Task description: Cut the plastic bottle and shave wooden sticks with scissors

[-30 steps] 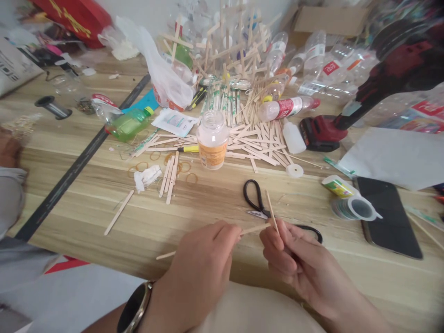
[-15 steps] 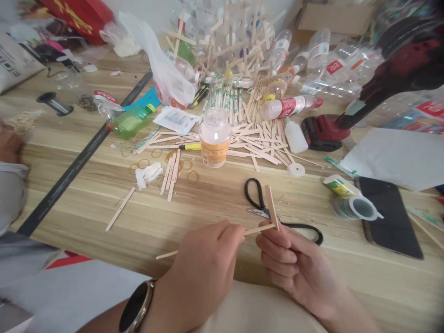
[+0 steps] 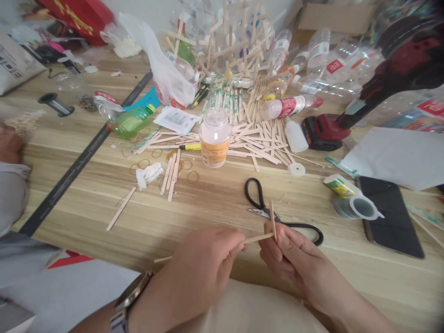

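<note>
Just beyond my lap, my left hand is closed around a thin wooden craft stick, whose other end pokes out past the wrist side. Between the thumb and fingers of my right hand, a second craft stick stands nearly upright. The tip of the left stick meets this upright stick near its lower part; whether it passes through a hole I cannot tell. Black-handled scissors lie on the table behind my right hand, which partly covers them.
A clear jar stands mid-table before a heap of craft sticks. Several sticks and rubber bands lie left. At right are a phone, a wire spool and a red-black power tool. Another person's hand rests far left.
My right hand has turned, so the upright stick shows more edge-on and lower, and the thumb now faces me. My left hand keeps its stick, its wrist slightly rolled.
</note>
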